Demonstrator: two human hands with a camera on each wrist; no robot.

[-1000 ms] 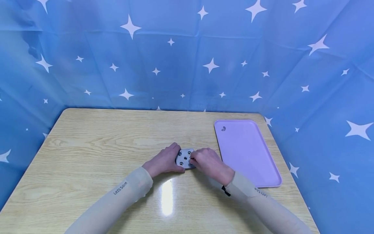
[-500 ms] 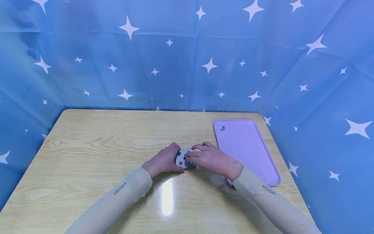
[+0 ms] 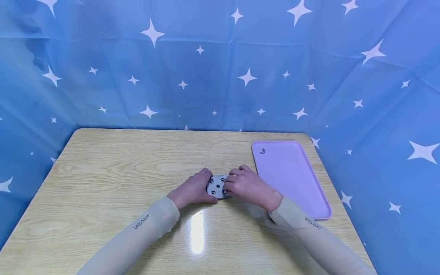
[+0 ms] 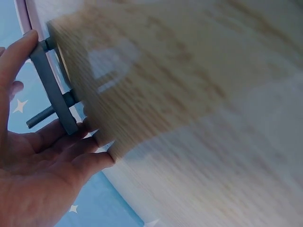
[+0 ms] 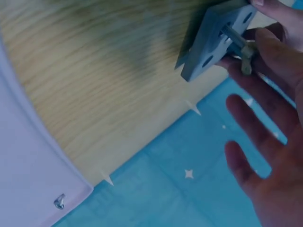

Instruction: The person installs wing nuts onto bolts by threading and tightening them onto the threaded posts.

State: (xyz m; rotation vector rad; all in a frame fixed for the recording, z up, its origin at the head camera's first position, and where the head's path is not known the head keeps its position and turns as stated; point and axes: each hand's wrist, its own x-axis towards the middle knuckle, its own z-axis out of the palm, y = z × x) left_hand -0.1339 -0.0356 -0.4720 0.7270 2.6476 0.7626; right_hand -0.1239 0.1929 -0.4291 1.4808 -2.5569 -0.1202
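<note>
A grey metal plate (image 3: 216, 188) with several round holes stands low over the middle of the table, on short legs in the left wrist view. My left hand (image 3: 194, 187) grips its left side, thumb at the near edge and fingers at the far edge. A threaded stud (image 4: 40, 117) sticks up from the plate near that hand. At the plate's right part, my right hand (image 3: 249, 188) pinches a small wing nut (image 5: 246, 59) on the end of another stud (image 5: 233, 34). The other fingers of this hand are spread apart below it.
A lilac tray (image 3: 292, 179) lies on the wooden table (image 3: 120, 164) to the right, partly under the right forearm. In its far left corner is a small shiny metal piece (image 3: 262, 151). A blue star-patterned curtain (image 3: 206, 95) stands behind the table and along its sides.
My right hand opened its fingers over the plate half a second ago, and its fingertips have now closed in at the plate's right side again. The left hand and plate have stayed put.
</note>
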